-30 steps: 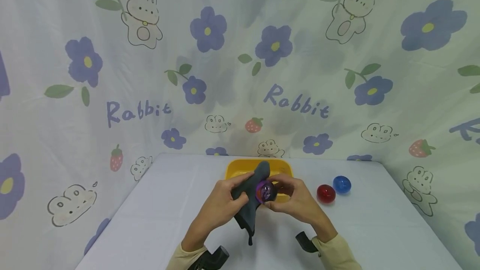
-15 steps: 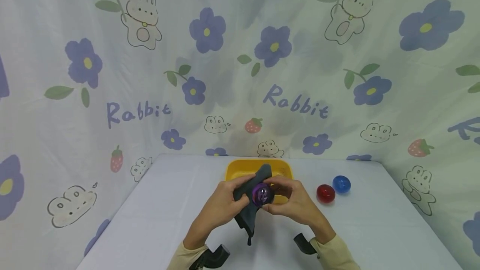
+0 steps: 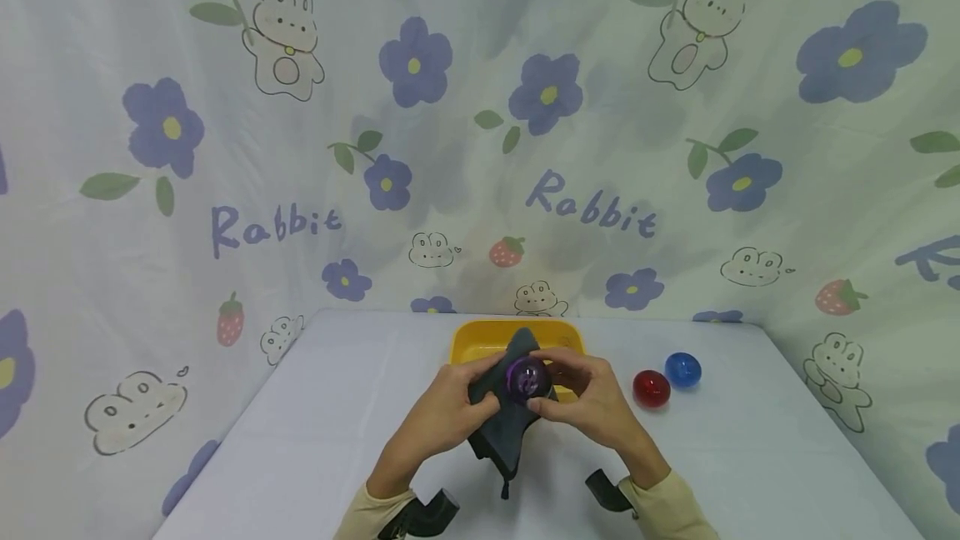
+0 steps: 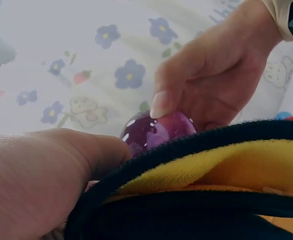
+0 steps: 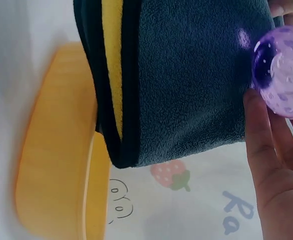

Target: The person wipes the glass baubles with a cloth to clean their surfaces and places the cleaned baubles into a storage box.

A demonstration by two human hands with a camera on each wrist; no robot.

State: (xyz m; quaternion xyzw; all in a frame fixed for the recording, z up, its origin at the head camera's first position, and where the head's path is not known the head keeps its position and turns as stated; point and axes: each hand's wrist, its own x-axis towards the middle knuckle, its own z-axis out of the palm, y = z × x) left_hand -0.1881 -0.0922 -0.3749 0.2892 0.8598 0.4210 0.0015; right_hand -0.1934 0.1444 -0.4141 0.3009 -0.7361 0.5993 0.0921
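Your left hand (image 3: 453,402) pinches the dark cloth (image 3: 504,436), thumb on the near face; the cloth hides most of its fingers in the head view. Your right hand (image 3: 588,398) has its thumb and fingers curled on the purple ball (image 3: 529,378). The ball sits between your two hands, against the cloth's dark face. The cloth is folded, with a yellow inner face (image 5: 112,65) showing along its edge, and one corner hangs toward you between your wrists.

Just beyond your hands stands the yellow tray (image 3: 480,342); the cloth and your fingers are in front of it, covering its middle and much of its near side in the head view. To the right of your right hand, on the white table (image 3: 315,440), lie the red ball (image 3: 651,389) and, just beside it and farther from you, the blue ball (image 3: 683,370).

Count three balls, one of each colour, one cloth and one tray. Each of your wrists carries one black fitting (image 3: 431,515).
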